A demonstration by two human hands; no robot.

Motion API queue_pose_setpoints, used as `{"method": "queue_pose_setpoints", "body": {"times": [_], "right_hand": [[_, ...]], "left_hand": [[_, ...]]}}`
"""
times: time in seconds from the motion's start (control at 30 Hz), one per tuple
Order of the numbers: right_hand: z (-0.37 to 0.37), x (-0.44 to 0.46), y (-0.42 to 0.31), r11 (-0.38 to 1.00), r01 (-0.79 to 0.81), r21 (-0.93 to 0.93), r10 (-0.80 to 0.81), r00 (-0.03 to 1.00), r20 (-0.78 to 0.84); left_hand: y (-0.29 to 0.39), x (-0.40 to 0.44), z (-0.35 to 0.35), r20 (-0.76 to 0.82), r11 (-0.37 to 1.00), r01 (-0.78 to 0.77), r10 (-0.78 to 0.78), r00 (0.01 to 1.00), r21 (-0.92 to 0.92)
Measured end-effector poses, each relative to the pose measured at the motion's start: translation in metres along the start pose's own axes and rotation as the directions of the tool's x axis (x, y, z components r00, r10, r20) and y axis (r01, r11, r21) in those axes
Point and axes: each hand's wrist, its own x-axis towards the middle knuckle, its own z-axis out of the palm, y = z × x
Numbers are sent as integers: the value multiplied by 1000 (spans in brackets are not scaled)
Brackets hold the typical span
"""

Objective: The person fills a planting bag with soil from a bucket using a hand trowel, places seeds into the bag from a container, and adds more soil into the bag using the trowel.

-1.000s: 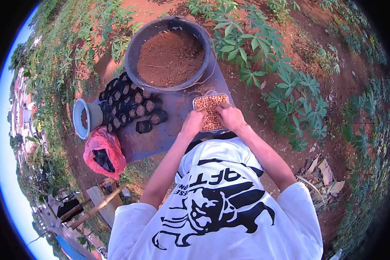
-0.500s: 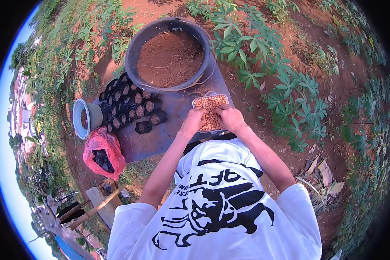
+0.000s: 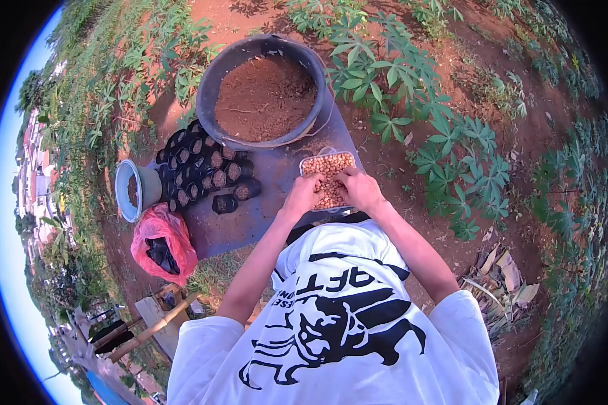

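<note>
A clear plastic tub (image 3: 319, 158) full of small reddish-tan seeds (image 3: 328, 166) sits at the table's near right edge. My left hand (image 3: 304, 194) reaches over its left side, fingers bent together with the tips at the seeds. From the right, my right hand (image 3: 362, 192) does likewise, its thumb and fingers drawn together over the seeds. Whatever lies between the fingertips of either hand is too small or hidden to make out. Left of the hands stand several black planting bags (image 3: 197, 165) filled with soil.
A large black bucket of soil (image 3: 267, 98) stands at the table's (image 3: 270, 182) far end. On the left are a small pale blue bucket (image 3: 137, 190) and a pink plastic bag (image 3: 163, 244) with black plastic inside. Leafy plants (image 3: 446, 145) grow to the right.
Both hands stay at the tub with only slight finger movement among the seeds. The whole view has shifted slightly; nothing else has visibly moved.
</note>
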Motion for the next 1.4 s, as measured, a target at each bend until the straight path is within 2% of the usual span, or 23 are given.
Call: {"method": "queue_pose_setpoints", "body": {"times": [0.13,0.23,0.33,0.43,0.53,0.63,0.73,0.93,1.13,1.33,1.4], "right_hand": [[1,-2,1,999,-12,31,13,1000,-17],[2,-4,1,999,-23,32,24,1000,-18],[6,-5,2,1000,-8,30,9,1000,-29],[4,-6,0,999,-34,11,34,999,4],[3,-6,-1,999,-34,1,34,999,8],[2,-6,0,999,-26,21,26,1000,3],[3,-5,1,1000,-12,25,12,1000,0],[2,-5,1,1000,-16,27,16,1000,18],[0,-5,-2,999,-36,15,35,998,45],[1,-4,-1,999,-30,28,29,999,28],[-1,-4,-1,999,-35,38,34,999,29]], "left_hand": [[5,0,-7,39,998,40,-38,999,-48],[4,-3,-6,-30,999,-34,34,999,2],[8,-3,-10,-16,996,-39,40,999,76],[9,-1,-10,53,993,17,-24,998,121],[6,-1,-5,4,991,-21,21,1000,131],[3,-2,-6,46,997,-58,55,997,59],[4,-3,-10,87,1000,-10,8,996,20],[11,-8,-15,5,960,-130,133,991,247],[6,1,-10,83,943,-99,76,994,317],[6,1,-17,52,991,-113,110,993,67],[9,1,-21,50,992,-92,96,994,-85]]}}
